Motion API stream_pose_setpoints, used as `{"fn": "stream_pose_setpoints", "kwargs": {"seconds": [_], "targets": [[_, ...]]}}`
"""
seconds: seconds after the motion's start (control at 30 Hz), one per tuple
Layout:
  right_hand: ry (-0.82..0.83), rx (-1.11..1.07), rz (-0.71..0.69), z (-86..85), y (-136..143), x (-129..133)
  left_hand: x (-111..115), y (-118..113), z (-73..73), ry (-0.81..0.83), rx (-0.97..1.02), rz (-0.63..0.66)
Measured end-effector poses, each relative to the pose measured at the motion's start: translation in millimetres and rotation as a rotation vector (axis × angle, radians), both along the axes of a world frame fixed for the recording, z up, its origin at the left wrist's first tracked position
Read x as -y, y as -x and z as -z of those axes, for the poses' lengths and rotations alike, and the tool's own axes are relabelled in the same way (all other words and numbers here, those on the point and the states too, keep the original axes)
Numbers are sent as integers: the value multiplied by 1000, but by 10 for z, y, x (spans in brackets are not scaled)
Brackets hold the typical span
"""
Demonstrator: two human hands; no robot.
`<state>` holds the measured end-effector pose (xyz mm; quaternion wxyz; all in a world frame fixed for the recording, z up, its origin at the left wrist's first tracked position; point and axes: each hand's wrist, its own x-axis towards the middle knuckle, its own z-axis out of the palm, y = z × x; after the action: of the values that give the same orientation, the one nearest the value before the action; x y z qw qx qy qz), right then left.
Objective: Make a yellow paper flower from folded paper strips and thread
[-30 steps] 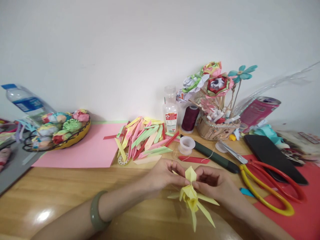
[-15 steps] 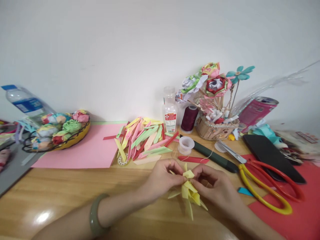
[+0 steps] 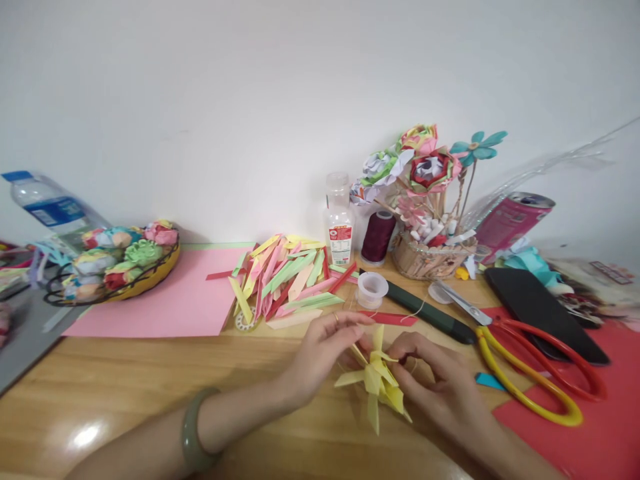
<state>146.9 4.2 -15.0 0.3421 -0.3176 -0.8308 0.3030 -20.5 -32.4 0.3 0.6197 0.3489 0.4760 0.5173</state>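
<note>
Between my hands, above the table, is a yellow folded-paper flower (image 3: 373,380) with pointed petals sticking out several ways. My left hand (image 3: 323,357) is at its upper left, fingers curled behind it and thumb raised off the front; the fingertips are partly hidden. On the other side, my right hand (image 3: 440,380) pinches the tip of a right-hand petal between thumb and index finger. A thin thread shows near the right fingers. Just beyond lies a red paper strip (image 3: 390,319), and a small clear plastic cup (image 3: 372,291) stands past it.
Folded paper strips (image 3: 295,277) lie in a pile beside pink paper (image 3: 200,293). Scissors (image 3: 530,373), a black phone (image 3: 547,317) and a dark green cutter (image 3: 430,313) lie at right. Behind stand a glass bottle (image 3: 340,230), purple thread spool (image 3: 378,238) and flower basket (image 3: 433,257).
The left thumb has lifted off the flower's front and its fingers have opened a little. My right fingers have shifted to a right petal. The flower has turned, its petals more spread.
</note>
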Motion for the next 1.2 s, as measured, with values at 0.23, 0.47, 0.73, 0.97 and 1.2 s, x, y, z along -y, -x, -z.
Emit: {"fn": "stream_pose_setpoints", "kwargs": {"seconds": [0.23,0.47,0.73,0.97,1.2], "targets": [[-452,104,-216,-86,-54,-100,-44,4,-42,109,-64,83],[-667,131,-213,-86,-108,-68,-41,9,-66,43,-129,76],[-663,135,-248,-132,-93,-59,-37,7,-95,-9,-161,50],[-666,83,-51,-88,-121,-87,-4,31,-98,-189,-360,-94],[-701,176,-138,-50,-177,-62,43,16,-54,-328,-506,-85]]}}
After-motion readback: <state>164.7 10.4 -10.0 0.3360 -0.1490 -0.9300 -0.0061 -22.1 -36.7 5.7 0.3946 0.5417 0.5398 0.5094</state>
